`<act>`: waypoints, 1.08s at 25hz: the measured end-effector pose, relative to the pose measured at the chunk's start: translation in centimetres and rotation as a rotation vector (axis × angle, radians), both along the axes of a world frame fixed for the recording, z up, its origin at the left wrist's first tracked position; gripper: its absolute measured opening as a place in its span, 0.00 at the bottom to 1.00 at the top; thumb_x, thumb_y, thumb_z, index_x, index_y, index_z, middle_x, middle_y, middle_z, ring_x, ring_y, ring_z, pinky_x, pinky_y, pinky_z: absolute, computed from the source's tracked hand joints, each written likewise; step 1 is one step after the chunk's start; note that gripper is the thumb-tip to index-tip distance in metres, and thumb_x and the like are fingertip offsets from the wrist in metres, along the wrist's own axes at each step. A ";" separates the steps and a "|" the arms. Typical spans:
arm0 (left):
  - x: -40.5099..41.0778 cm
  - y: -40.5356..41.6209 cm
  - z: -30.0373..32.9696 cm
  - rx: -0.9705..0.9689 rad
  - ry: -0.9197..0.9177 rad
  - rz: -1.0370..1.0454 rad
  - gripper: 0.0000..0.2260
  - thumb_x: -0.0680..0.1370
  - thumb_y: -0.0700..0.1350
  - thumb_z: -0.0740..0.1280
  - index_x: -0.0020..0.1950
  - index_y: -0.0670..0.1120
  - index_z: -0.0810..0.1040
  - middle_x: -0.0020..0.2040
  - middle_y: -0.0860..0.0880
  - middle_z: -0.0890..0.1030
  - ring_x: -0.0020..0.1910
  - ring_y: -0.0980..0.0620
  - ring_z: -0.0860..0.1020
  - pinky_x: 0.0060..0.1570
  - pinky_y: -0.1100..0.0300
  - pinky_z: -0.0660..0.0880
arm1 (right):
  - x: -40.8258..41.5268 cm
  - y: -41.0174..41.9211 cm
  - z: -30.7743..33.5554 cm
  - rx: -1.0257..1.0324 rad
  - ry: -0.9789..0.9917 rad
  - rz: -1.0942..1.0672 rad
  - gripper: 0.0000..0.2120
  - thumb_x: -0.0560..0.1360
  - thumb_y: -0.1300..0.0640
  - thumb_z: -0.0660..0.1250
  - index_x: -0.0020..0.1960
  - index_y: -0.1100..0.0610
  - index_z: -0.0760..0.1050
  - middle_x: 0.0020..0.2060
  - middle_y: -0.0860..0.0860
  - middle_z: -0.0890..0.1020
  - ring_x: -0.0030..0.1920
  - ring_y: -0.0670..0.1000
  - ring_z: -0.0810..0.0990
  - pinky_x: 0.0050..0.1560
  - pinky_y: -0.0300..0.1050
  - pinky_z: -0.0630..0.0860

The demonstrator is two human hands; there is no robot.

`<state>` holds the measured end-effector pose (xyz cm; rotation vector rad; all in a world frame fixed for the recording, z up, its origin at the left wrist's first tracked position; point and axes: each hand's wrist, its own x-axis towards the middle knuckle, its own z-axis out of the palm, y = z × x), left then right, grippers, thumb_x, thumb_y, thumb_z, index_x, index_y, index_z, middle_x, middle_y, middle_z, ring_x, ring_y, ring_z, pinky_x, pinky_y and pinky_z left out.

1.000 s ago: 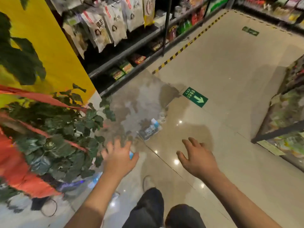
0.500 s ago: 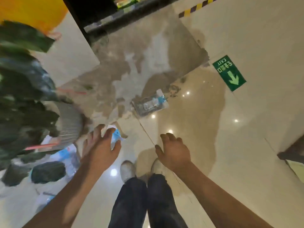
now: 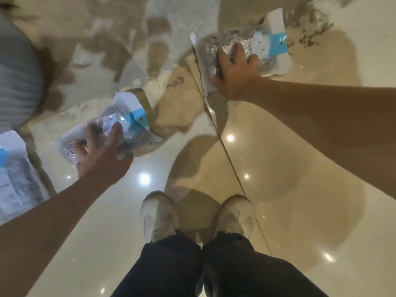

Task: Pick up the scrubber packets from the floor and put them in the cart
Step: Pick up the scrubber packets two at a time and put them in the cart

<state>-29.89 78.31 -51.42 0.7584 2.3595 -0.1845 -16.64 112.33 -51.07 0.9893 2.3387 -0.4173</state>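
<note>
I have my left hand (image 3: 102, 153) grasping one packet (image 3: 120, 127) and my right hand (image 3: 234, 76) grasping another (image 3: 263, 50), both on the floor (image 3: 300, 146), so two can be lifted together.

— Packets on the floor? 
— Three scrubber packets, clear plastic, white card with blue band. Left packet (image 3: 128, 125) lies flat near the shoes; right packet (image 3: 265, 50) flat, farther out.
— The third? 
— Edge packet (image 3: 12, 168), flat, cut off at far left.
</note>
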 end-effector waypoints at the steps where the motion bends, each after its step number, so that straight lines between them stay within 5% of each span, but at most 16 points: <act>1: 1.0 0.6 -0.2 -0.010 -0.011 0.173 0.29 0.80 0.58 0.64 0.80 0.60 0.60 0.80 0.40 0.55 0.75 0.29 0.59 0.70 0.30 0.63 | 0.6 -0.4 -0.8 0.033 0.023 0.004 0.31 0.83 0.40 0.57 0.82 0.52 0.57 0.79 0.64 0.58 0.73 0.75 0.62 0.73 0.66 0.63; 4: 4.3 3.5 0.2 0.016 -0.137 0.488 0.32 0.78 0.69 0.59 0.79 0.64 0.53 0.76 0.36 0.58 0.70 0.31 0.63 0.74 0.37 0.62 | 4.6 -3.4 -0.4 -0.028 0.118 0.018 0.26 0.80 0.37 0.56 0.69 0.51 0.74 0.71 0.60 0.68 0.69 0.69 0.65 0.67 0.65 0.71; 7: 5.6 5.3 1.4 0.023 -0.322 0.582 0.37 0.80 0.59 0.68 0.84 0.58 0.52 0.77 0.30 0.57 0.73 0.28 0.63 0.74 0.37 0.63 | 10.0 -5.5 1.0 -0.100 0.113 0.052 0.29 0.77 0.34 0.54 0.57 0.51 0.84 0.68 0.58 0.75 0.69 0.67 0.69 0.68 0.66 0.71; 10: 5.3 5.4 1.3 0.105 -0.266 0.623 0.31 0.80 0.51 0.69 0.81 0.56 0.62 0.76 0.32 0.61 0.73 0.29 0.65 0.70 0.39 0.66 | 13.7 -6.9 1.0 -0.043 0.117 -0.317 0.29 0.74 0.33 0.62 0.61 0.55 0.81 0.63 0.59 0.78 0.66 0.66 0.73 0.66 0.59 0.71; 13: 3.8 3.9 -0.3 0.017 -0.110 0.704 0.43 0.70 0.61 0.77 0.79 0.47 0.64 0.73 0.39 0.64 0.70 0.35 0.68 0.68 0.41 0.68 | 13.6 -7.3 0.0 -0.055 0.046 -0.861 0.44 0.70 0.32 0.76 0.72 0.61 0.70 0.69 0.62 0.73 0.70 0.66 0.71 0.71 0.58 0.68; 17: 3.1 2.9 -0.7 0.098 -0.291 0.851 0.46 0.54 0.67 0.84 0.62 0.42 0.77 0.60 0.47 0.78 0.54 0.45 0.81 0.57 0.50 0.82 | 12.5 -7.3 -0.9 -0.196 -0.065 -0.825 0.49 0.54 0.22 0.74 0.61 0.56 0.80 0.58 0.56 0.82 0.62 0.61 0.79 0.63 0.57 0.79; 22: 5.3 3.2 6.3 0.268 -0.375 0.961 0.31 0.68 0.54 0.83 0.62 0.45 0.70 0.49 0.53 0.78 0.46 0.51 0.81 0.50 0.52 0.80 | 12.4 -9.3 5.3 -0.499 0.204 -1.058 0.18 0.70 0.54 0.82 0.54 0.59 0.81 0.53 0.57 0.87 0.49 0.57 0.87 0.55 0.54 0.86; 27: 5.3 2.9 21.8 0.410 -0.529 0.978 0.31 0.60 0.57 0.82 0.59 0.45 0.82 0.50 0.47 0.87 0.47 0.46 0.87 0.50 0.44 0.85 | 13.0 -11.1 20.0 -0.770 0.364 -1.242 0.31 0.71 0.63 0.82 0.69 0.61 0.71 0.58 0.57 0.84 0.56 0.61 0.86 0.57 0.57 0.84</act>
